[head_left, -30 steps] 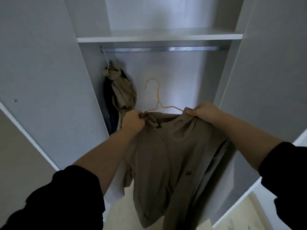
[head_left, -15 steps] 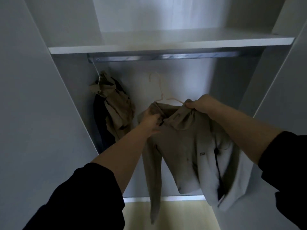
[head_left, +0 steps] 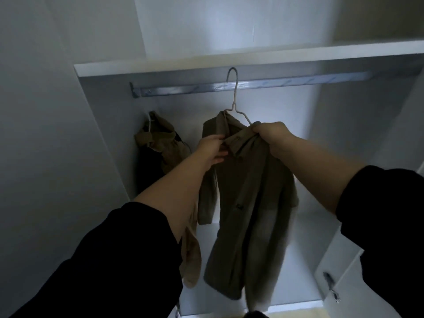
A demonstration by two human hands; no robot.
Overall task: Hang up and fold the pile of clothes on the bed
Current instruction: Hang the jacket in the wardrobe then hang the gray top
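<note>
A khaki shirt point(head_left: 250, 198) hangs from a thin pale hanger point(head_left: 234, 97) inside an open wardrobe. The hanger's hook reaches up to the metal rail point(head_left: 286, 84) under the shelf; whether it rests on the rail I cannot tell. My right hand point(head_left: 271, 136) grips the shirt's collar and right shoulder, with the hanger's arm running into the same grasp. My left hand point(head_left: 212, 148) pinches the collar at the left shoulder. The shirt's sleeves and tail dangle below my forearms.
Another khaki garment point(head_left: 160, 143) over a dark one hangs bunched at the rail's left end. A white shelf point(head_left: 206, 63) runs above the rail. Wardrobe side walls stand left and right, and an open door with a metal hinge point(head_left: 330, 286) is at lower right.
Both hands have lifted the shirt and hanger upward, from well below the rail until the hook is level with it. The view has tilted up and moved closer into the wardrobe.
</note>
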